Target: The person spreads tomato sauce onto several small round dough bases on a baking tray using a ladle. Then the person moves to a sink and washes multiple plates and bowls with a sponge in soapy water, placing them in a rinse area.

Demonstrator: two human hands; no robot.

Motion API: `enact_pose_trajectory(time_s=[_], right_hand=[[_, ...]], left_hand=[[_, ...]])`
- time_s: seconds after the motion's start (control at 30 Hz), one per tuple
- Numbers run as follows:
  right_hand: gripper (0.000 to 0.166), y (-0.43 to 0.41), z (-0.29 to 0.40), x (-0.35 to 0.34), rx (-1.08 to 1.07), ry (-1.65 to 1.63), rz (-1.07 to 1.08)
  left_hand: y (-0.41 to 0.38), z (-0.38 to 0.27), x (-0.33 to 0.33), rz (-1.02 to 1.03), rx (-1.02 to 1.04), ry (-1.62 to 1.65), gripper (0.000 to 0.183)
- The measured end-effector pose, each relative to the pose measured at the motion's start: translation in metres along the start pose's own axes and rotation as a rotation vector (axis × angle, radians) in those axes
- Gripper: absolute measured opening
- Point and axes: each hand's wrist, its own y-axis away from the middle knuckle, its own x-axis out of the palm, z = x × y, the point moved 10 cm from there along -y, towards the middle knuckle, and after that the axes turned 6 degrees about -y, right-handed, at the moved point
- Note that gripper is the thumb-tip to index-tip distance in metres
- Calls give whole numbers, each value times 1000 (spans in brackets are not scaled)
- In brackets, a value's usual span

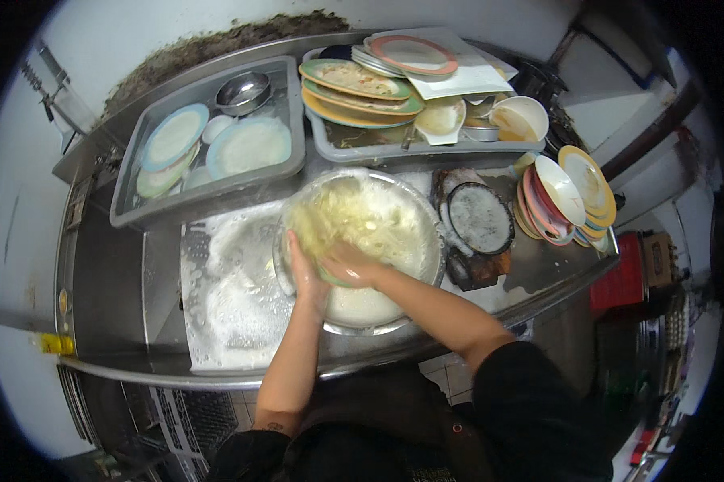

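Observation:
In front of me a round metal basin (432,265) holds cloudy, foamy water. My left hand (306,271) is at the basin's left side, thumb up, against the edge of a sudsy plate with a green rim (336,281). Across that plate lies my right hand (353,265), its fingers blurred by motion. Yellowish, blurred foam (314,226) hides most of the plate's face. Whether a sponge is under the right fingers cannot be made out.
A grey tub (299,141) at back left holds plates and a metal bowl (243,93) in water. Dirty plates (362,81) pile on a second tub (374,155). Right of the basin sit a foamy black sizzle pan (481,218) and stacked dishes (558,190). Suds cover the steel counter (241,289).

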Motion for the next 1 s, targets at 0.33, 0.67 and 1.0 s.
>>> enact_pose_trajectory(time_s=[0.33, 0.67, 1.0], right_hand=[[58, -38, -45, 10, 142, -6, -116], [44, 23, -131, -58, 208, 42, -355], [34, 41, -96, -95, -58, 456, -589]], left_hand=[[-6, 15, -5, -23, -12, -111, 66], [-34, 96, -15, 227, 354, -2181, 58], [34, 71, 29, 1000, 878, -2747, 33]])
